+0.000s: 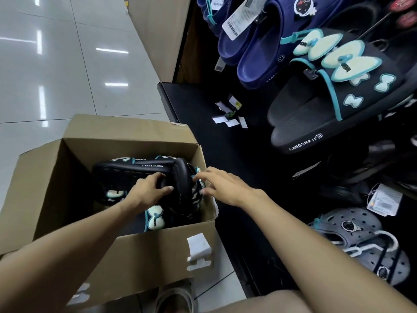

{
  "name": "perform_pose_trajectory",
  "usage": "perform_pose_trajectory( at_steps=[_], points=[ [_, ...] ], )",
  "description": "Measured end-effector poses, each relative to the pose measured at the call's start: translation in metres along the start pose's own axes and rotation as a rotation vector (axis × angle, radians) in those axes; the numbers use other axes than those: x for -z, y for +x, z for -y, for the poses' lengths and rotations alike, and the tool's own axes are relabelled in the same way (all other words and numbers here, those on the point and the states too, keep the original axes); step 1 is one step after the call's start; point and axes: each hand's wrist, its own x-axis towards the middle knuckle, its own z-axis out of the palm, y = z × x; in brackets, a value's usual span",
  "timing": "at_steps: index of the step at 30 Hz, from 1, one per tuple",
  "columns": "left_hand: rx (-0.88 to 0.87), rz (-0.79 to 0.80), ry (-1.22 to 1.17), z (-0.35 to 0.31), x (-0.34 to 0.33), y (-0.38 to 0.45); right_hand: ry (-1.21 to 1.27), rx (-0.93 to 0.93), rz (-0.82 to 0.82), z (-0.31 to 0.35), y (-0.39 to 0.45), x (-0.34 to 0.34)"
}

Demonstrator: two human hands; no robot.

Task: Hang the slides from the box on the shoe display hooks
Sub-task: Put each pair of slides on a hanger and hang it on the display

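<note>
Inside the open cardboard box (126, 251), on the glossy white tiled floor (56, 64), black slides (135, 175) with teal trim and pale bows are packed; "LANGSHA" is printed in white along the sole edge of the topmost one. That slide is gripped at its heel end by the left hand (150, 190), fingers curled over the edge. The right hand (222, 186) is held over the box's right side with fingers spread and slightly bent, their tips at the teal strap of the slides; whether anything is pinched cannot be told.

To the right, a matching black pair (334, 105) is hung on the dark display rack (225, 143), and "LANGSHA" followed by two Chinese characters is read on its sole. Above it, navy slides (259, 55) carry a white barcode tag (239, 21), its print too small to read. Grey clogs (365, 242) are seen lower right, and white paper tags (228, 122) are scattered on the rack's black base.
</note>
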Motion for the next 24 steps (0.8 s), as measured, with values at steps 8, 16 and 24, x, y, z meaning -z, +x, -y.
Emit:
perform_pose_trajectory(
  at_steps=[8,16,24],
  points=[
    [-0.131,-0.022,0.099,-0.023,0.03,-0.02,0.141,0.004,-0.149,0.007,-0.017,0.012],
    [-0.181,-0.034,0.272,-0.054,0.098,-0.051,0.274,0.034,-0.342,0.039,-0.043,0.036],
    [-0.167,-0.168,0.361,-0.062,0.171,-0.09,0.395,0.145,-0.5,0.095,-0.055,0.061]
  ],
)
